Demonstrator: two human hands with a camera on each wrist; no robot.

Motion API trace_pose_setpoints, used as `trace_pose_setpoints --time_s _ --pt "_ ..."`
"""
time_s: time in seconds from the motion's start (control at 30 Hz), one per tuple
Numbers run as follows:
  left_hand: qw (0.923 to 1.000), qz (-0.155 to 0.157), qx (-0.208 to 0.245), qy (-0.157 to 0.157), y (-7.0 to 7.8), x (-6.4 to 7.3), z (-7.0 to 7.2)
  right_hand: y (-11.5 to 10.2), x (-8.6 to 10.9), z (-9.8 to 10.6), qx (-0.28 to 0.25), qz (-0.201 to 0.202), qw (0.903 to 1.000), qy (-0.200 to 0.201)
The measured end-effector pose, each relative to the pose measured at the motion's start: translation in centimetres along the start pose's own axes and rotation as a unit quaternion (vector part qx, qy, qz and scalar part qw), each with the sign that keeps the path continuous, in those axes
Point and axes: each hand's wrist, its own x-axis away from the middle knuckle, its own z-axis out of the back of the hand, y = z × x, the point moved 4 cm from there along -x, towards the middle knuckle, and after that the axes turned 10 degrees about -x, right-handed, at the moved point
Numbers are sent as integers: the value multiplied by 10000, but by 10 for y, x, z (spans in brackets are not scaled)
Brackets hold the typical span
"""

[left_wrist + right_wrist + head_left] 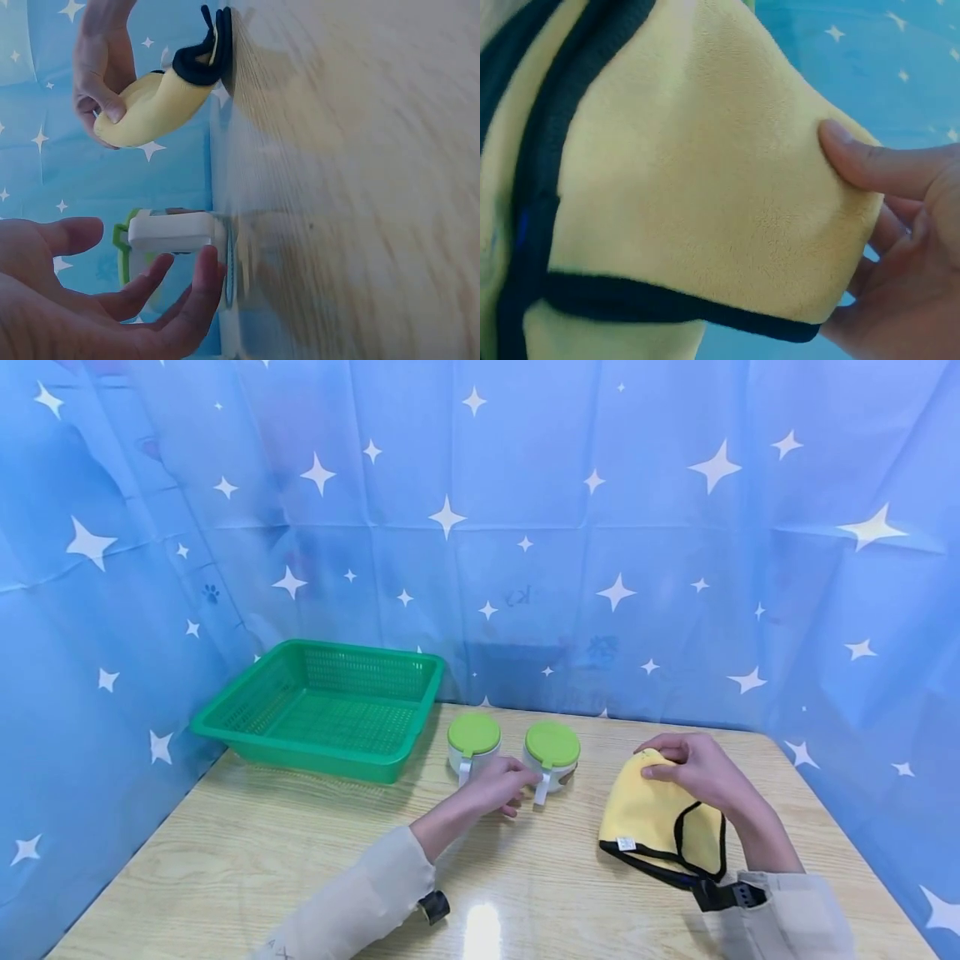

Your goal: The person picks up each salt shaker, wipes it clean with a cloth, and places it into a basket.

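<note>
My right hand pinches the upper end of a soft yellow cloth with black edging and a small white tag. The cloth droops in folds, its black-edged lower end down at the table. In the right wrist view the thumb presses on the near face, with the other fingers behind it. My left hand reaches between two white jars with green lids. Its spread fingers are right by the white handle of the right jar, not curled round it. The left jar stands partly behind this hand.
A green plastic basket with perforated walls stands at the back left of the wooden table. A blue curtain with white stars hangs behind the table and along both sides.
</note>
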Motion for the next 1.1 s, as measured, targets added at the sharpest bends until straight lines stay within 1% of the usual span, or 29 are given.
trace_pose_setpoints --time_s 0.1,0.17,0.27,0.33,0.4,0.5,0.63,0.7,0.77,0.83,0.97,1.1 --pt "9997 183 97 -91 -1 -3 -4 -2 2 4 141 234 9993 269" --pt "9996 256 58 -110 -2 -4 -5 -3 3 6 190 400 9982 395" --pt "9995 296 37 -139 -3 -5 -7 -6 5 8 142 696 9964 469" --pt "9994 278 125 -178 -4 -5 -9 -8 6 9 125 840 9948 560" --pt "9991 243 253 -236 -5 -5 -10 -10 8 10 145 916 9936 650" --pt "9983 191 447 -312 -5 -6 -12 -12 9 11 164 820 9933 797" --pt "9965 243 671 -435 -4 -8 -15 -15 11 12 100 858 9935 736" --pt "9947 343 812 -538 -4 -9 -17 -16 11 11 20 1012 9928 646" --pt "9929 435 872 -678 -3 -9 -19 -18 11 10 -13 1212 9912 523" --pt "9915 505 922 -765 -1 -9 -21 -19 10 9 -88 1326 9904 380" --pt "9905 439 955 -886 1 -10 -24 -19 11 8 -106 1211 9923 219" --pt "9906 301 1031 -850 0 -12 -28 -19 11 9 -90 966 9950 245"
